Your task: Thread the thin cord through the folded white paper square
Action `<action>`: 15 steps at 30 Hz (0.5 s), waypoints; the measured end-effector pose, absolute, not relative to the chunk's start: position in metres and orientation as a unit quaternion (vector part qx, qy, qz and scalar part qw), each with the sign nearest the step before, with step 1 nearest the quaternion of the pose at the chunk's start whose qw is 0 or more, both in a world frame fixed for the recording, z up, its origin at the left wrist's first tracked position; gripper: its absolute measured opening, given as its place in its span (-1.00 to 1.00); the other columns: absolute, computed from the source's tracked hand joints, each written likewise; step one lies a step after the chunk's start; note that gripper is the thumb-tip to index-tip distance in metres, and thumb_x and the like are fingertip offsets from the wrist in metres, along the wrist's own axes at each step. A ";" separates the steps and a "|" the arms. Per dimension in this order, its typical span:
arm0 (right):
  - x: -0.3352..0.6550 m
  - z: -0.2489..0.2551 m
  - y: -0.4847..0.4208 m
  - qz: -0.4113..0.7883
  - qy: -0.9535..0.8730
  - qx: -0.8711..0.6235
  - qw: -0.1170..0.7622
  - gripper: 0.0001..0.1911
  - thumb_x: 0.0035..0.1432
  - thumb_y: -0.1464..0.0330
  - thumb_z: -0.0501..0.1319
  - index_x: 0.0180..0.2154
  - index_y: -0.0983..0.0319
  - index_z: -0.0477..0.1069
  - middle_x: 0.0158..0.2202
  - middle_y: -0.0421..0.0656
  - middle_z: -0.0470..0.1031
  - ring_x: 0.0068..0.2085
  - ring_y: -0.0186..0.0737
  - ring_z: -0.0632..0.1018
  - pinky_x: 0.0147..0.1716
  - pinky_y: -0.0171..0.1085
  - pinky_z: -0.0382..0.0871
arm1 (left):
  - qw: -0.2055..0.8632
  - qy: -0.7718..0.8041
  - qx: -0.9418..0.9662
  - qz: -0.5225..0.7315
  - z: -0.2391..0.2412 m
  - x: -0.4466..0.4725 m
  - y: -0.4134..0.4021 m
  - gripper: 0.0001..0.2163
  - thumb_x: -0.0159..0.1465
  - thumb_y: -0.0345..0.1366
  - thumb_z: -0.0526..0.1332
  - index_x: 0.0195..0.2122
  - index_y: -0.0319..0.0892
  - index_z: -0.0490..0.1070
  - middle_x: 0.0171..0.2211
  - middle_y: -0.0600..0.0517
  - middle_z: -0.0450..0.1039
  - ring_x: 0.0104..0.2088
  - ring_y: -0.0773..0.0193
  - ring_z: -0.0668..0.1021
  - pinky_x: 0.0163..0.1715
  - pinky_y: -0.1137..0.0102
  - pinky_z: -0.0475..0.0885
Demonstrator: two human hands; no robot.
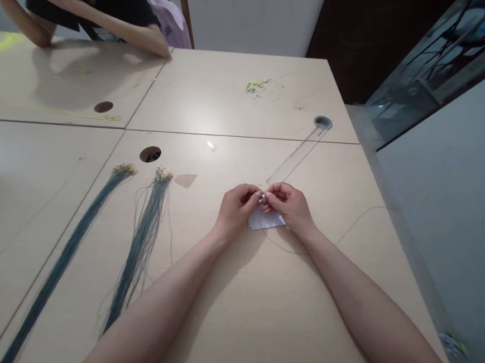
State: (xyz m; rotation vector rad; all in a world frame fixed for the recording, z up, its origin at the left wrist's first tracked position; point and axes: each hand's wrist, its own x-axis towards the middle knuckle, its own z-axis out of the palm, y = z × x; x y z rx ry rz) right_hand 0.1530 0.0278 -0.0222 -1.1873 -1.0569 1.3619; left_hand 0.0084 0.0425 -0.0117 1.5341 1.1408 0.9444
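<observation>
My left hand [237, 204] and my right hand [288, 204] meet at the middle of a pale wooden table [233, 292]. Both have their fingers pinched together at the fingertips, on something tiny that I cannot make out. Under the hands lies a small white piece of paper [264, 220]. A thin thread [361, 219] trails from beneath my right wrist toward the right edge. A clear plastic ruler [297, 157] lies just beyond my right hand, slanting toward a grey cable hole [322, 122].
Two bundles of blue-green cords with gold clasps [143, 241] [73, 246] lie at the left. Round table holes [150, 154] [103, 107] sit nearby. Yellow-green scraps [256, 86] lie far back. Another person's arms [112, 23] rest on the far left table.
</observation>
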 end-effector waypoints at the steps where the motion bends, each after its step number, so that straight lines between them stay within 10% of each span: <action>1: 0.153 -0.022 0.028 0.563 -0.438 -0.491 0.500 -0.84 -0.03 0.29 0.24 -0.42 0.24 0.36 -0.54 -0.24 0.47 -0.55 -0.38 0.49 -0.50 -0.35 0.45 | 0.483 0.469 0.631 0.387 -0.012 0.008 0.042 -0.84 0.17 -0.24 0.13 -0.38 -0.22 0.41 -0.44 0.01 0.45 -0.41 0.32 0.47 -0.40 0.43 0.35; 15: 0.149 -0.022 0.026 0.547 -0.455 -0.499 0.495 -0.82 -0.05 0.26 0.25 -0.42 0.22 0.35 -0.55 -0.25 0.45 -0.54 -0.36 0.48 -0.50 -0.33 0.44 | 0.445 0.470 0.659 0.383 -0.020 0.007 0.042 -0.86 0.17 -0.26 0.11 -0.38 -0.22 0.38 -0.44 0.01 0.43 -0.45 0.36 0.43 -0.44 0.45 0.32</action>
